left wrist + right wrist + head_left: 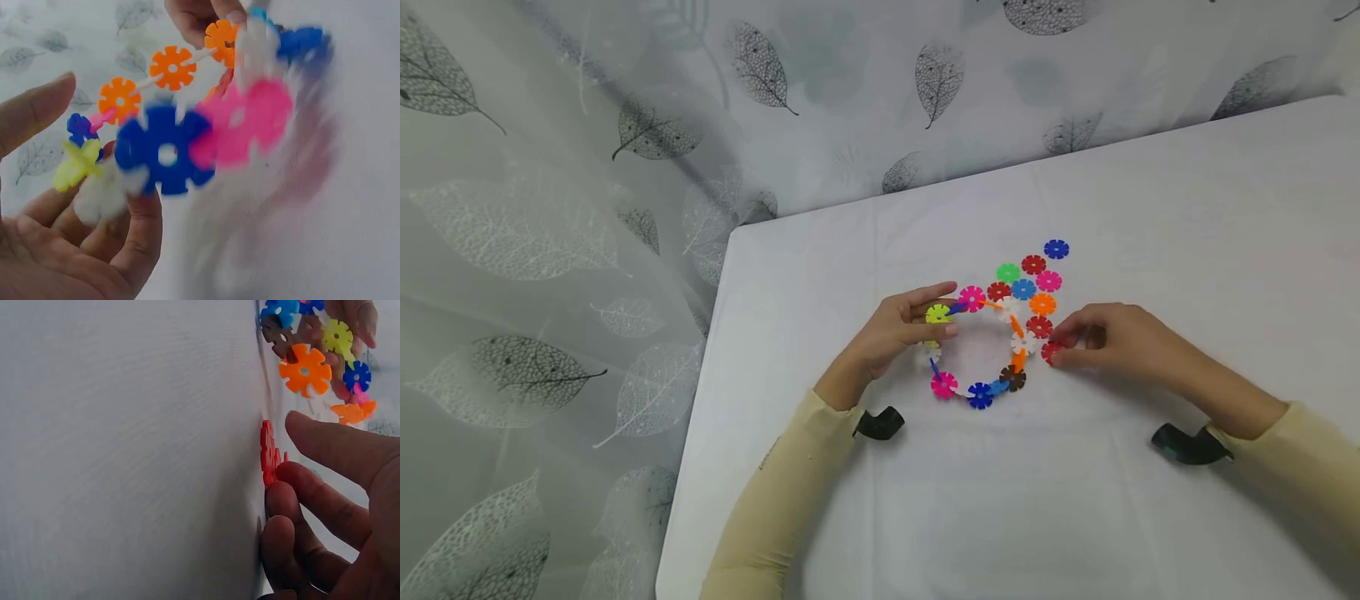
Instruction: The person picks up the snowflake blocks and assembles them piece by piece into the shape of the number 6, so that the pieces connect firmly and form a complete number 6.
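A ring of linked snowflake discs point(980, 395), in pink, blue, orange, white, brown and yellow, sits in the middle of the head view. My left hand point(895, 329) holds its left side, fingers curled behind the yellow disc point(937, 314). In the left wrist view, the ring's white disc point(103, 197) rests against those fingers, while the thumb stands apart. On the table right of the ring, my right hand point(1112, 342) touches a red disc point(267, 453) with a fingertip. Its thumb hovers by the disc's other edge, apparently not touching. Several discs in the left wrist view are blurred.
Loose discs lie behind and right of the ring, among them a blue one point(1056, 249), a green one point(1008, 272) and an orange one point(1042, 304). The white table point(805, 283) meets a leaf-patterned curtain point(842, 92) at its back and left edges.
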`<state>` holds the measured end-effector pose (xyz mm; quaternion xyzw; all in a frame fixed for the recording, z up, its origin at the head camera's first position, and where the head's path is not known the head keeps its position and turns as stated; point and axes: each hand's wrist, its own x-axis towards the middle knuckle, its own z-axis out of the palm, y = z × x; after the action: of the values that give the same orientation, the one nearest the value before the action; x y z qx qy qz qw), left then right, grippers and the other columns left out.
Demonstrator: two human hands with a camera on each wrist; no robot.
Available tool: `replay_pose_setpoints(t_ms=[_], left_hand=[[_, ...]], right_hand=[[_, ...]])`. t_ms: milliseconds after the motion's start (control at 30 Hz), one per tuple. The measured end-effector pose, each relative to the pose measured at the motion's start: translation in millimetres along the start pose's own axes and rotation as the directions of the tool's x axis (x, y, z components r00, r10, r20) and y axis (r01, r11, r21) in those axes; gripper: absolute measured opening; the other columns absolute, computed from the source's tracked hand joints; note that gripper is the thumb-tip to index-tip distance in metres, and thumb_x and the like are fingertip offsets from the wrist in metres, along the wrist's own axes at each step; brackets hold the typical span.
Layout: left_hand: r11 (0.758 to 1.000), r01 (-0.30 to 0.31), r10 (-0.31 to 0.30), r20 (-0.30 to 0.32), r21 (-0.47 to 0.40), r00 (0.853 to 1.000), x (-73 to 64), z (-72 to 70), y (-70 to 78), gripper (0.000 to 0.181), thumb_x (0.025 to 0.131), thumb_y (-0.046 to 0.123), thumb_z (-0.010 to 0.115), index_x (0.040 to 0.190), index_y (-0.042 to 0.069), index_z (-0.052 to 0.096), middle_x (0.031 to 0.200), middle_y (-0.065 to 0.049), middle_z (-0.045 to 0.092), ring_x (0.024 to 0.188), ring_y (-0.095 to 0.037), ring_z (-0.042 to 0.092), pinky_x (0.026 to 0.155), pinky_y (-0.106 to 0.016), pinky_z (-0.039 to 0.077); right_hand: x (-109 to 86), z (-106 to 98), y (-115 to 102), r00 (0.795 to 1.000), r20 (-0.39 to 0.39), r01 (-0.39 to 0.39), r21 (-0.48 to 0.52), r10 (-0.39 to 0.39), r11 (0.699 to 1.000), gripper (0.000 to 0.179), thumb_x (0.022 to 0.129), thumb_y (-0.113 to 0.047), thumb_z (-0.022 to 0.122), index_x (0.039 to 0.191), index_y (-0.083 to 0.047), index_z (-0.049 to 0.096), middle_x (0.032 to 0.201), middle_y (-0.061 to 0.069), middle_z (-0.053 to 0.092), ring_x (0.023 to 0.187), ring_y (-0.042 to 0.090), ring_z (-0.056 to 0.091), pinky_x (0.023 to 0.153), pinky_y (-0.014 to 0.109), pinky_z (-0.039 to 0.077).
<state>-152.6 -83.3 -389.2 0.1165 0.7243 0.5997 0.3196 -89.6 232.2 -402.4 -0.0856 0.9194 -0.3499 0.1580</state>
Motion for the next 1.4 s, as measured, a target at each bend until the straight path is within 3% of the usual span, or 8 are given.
replay_pose_setpoints(t_ms=[133,367,500,633,800,1067,1267,1400], left_hand=[[0.997,-0.033,0.040,0.090,-0.076,0.995,-1.0,0.0,1.5,0.073,0.090,-0.001,0.073,0.155,0.010,0.042,0.147,-0.003,0.055,0.123,-0.024,0.062,0.102,-0.034,0.049],[0.987,-0.058,0.085,0.177,-0.153,0.981,-1.2,-1.3,-0.1,0.076,0.089,-0.016,0.065,0.156,0.003,0.036,0.148,-0.020,0.051,0.130,-0.030,0.056,0.097,-0.036,0.052],[0.991,-0.050,0.069,0.156,-0.126,0.985,-1.6,-1.4,-2.3,0.067,0.091,-0.011,0.068,0.152,0.004,0.045,0.139,-0.020,0.059,0.130,-0.028,0.057,0.098,-0.036,0.052],[0.999,-0.034,0.031,0.138,0.017,0.990,-2.3,-2.5,-4.0,0.063,0.091,0.004,0.074,0.149,0.015,0.053,0.141,-0.007,0.061,0.125,-0.023,0.061,0.104,-0.037,0.048],[0.986,-0.017,-0.002,0.109,0.164,0.994,-2.0,-2.9,-5.5,0.067,0.090,0.013,0.079,0.150,0.026,0.052,0.138,-0.004,0.056,0.100,-0.021,0.071,0.093,-0.034,0.053],[0.998,-0.050,0.052,-0.051,0.037,0.997,-0.1,2.5,-6.0,0.060,0.088,0.004,0.079,0.143,0.013,0.059,0.128,-0.010,0.065,0.103,-0.020,0.072,0.084,-0.035,0.059],[0.996,-0.089,0.087,-0.087,-0.025,0.992,0.3,5.5,-8.0,0.057,0.086,0.002,0.080,0.139,0.014,0.064,0.126,-0.008,0.065,0.100,-0.021,0.073,0.085,-0.035,0.058],[0.988,-0.142,0.137,-0.087,-0.054,0.987,0.0,8.2,-7.6,0.056,0.085,-0.001,0.080,0.138,0.011,0.064,0.125,-0.009,0.068,0.099,-0.024,0.073,0.086,-0.037,0.058]], right_hand=[[-0.5,1.8,-5.0,1.000,0.017,0.015,-0.034,-0.014,0.999,0.050,0.071,-0.039,0.093,0.109,-0.012,0.075,0.093,-0.002,0.067,0.079,0.020,0.057,0.062,0.031,0.049],[2.2,3.5,-8.4,1.000,-0.011,0.019,-0.135,-0.020,0.991,0.044,0.072,-0.032,0.092,0.106,-0.010,0.075,0.086,-0.003,0.066,0.080,0.020,0.058,0.065,0.033,0.048],[4.5,2.3,-8.8,1.000,0.003,0.012,-0.138,-0.011,0.990,0.044,0.074,-0.032,0.091,0.107,-0.008,0.074,0.086,-0.003,0.066,0.083,0.021,0.058,0.066,0.033,0.048],[6.8,-0.1,-8.4,0.999,0.039,0.026,-0.104,-0.022,0.994,0.046,0.072,-0.029,0.093,0.106,-0.006,0.074,0.090,-0.002,0.068,0.083,0.021,0.059,0.065,0.033,0.050],[7.5,-3.0,-7.6,0.997,0.067,0.033,-0.064,-0.028,0.997,0.045,0.069,-0.026,0.094,0.103,-0.007,0.072,0.090,-0.002,0.067,0.080,0.020,0.058,0.064,0.032,0.051],[5.4,-13.0,-0.7,0.995,0.087,0.049,-0.003,-0.049,0.999,0.027,0.083,-0.023,0.085,0.103,-0.012,0.072,0.087,-0.005,0.067,0.081,0.016,0.062,0.068,0.031,0.053],[4.4,-27.8,6.0,0.995,0.092,0.024,0.042,-0.028,0.999,0.033,0.094,-0.020,0.074,0.123,-0.005,0.068,0.088,-0.001,0.068,0.075,0.017,0.063,0.063,0.029,0.051],[3.2,-37.0,1.3,1.000,0.001,0.016,0.096,-0.016,0.995,0.038,0.096,-0.024,0.072,0.129,-0.006,0.066,0.091,0.004,0.070,0.075,0.022,0.065,0.063,0.030,0.048]])
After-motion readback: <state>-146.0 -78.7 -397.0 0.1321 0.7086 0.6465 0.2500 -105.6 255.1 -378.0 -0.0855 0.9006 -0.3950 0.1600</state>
